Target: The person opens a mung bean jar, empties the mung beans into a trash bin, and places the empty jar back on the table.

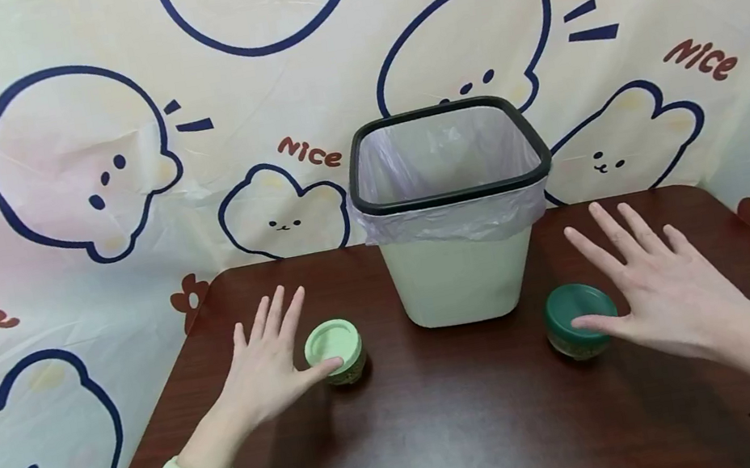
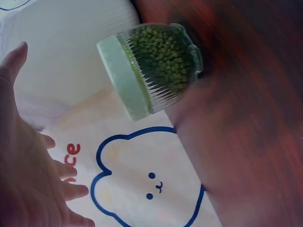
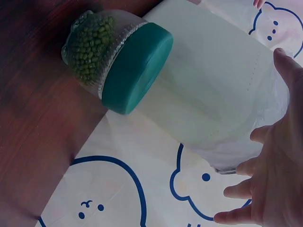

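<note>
My left hand (image 1: 268,374) is spread above the table with nothing in it, its thumb overlapping the edge of a jar with a light green lid (image 1: 333,342) in the head view. Small green beans (image 2: 163,56) fill that clear jar, as the left wrist view shows. On the other side, my right hand (image 1: 671,289) has its fingers fanned out and holds nothing. Its thumb overlaps a jar with a dark green lid (image 1: 578,306) in the head view. Similar green beans (image 3: 92,47) show through this second jar in the right wrist view.
A pale bin (image 1: 466,277) with a black rim and a translucent liner (image 1: 490,217) stands between the jars, farther back on the dark brown table (image 1: 447,411). Behind and beside the table hangs a cartoon-printed sheet (image 1: 114,308).
</note>
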Available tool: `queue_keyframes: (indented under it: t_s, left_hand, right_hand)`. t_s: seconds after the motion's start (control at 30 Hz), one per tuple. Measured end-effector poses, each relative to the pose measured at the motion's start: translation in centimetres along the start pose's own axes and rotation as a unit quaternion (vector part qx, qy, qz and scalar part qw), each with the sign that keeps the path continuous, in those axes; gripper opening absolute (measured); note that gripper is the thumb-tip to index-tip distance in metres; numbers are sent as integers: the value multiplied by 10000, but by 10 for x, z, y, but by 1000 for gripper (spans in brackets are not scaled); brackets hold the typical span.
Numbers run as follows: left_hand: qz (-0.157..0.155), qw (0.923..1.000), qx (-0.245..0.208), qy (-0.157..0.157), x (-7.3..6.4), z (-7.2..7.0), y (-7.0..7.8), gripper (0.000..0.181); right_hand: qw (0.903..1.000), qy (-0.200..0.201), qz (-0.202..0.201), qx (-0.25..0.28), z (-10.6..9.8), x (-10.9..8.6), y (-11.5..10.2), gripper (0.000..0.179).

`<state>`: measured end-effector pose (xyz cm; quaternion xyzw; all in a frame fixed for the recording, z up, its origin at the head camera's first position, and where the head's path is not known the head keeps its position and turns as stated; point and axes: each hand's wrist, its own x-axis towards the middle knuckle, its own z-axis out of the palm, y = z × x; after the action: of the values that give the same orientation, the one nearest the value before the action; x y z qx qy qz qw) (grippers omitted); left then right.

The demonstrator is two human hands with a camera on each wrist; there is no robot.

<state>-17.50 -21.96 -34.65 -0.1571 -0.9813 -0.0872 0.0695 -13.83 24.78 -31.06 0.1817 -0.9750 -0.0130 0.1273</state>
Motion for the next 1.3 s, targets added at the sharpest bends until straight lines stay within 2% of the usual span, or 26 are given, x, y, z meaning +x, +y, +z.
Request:
queue_keyframes:
  t_s: [0.13,0.23,0.4,0.63,0.73,0.83,0.97,1.2,1.3]
  left_hand:
    - [18,9993,-380,24,-1,6,-3,112]
    - [50,9964,-842,23,0,12,-7,113]
    - [-76,9873,-1585,-31,4,26,-15,117]
    - [-346,9755,-2171,-100,5,40,-22,120]
    - [-406,9663,-2539,-144,5,44,-24,122]
    - [-292,9499,-3104,-234,6,48,-25,121]
    - [9,9282,-3702,-379,7,52,-27,120]
    - [152,9206,-3871,-489,10,58,-27,122]
    - [97,9129,-4052,-484,11,61,-28,122]
  right_hand:
    - [9998,127,-122,-36,2,-1,-3,105]
    - [9993,292,-236,-68,3,-2,-5,104]
    - [9983,407,-409,8,7,-3,-10,104]
    - [9977,409,-526,148,9,-2,-17,101]
    - [9973,413,-578,173,10,-1,-20,100]
    - [9967,413,-672,181,12,0,-22,100]
    - [9963,328,-767,209,13,2,-25,101]
    - [9955,297,-870,242,17,6,-32,100]
    - [9947,269,-964,225,18,8,-36,99]
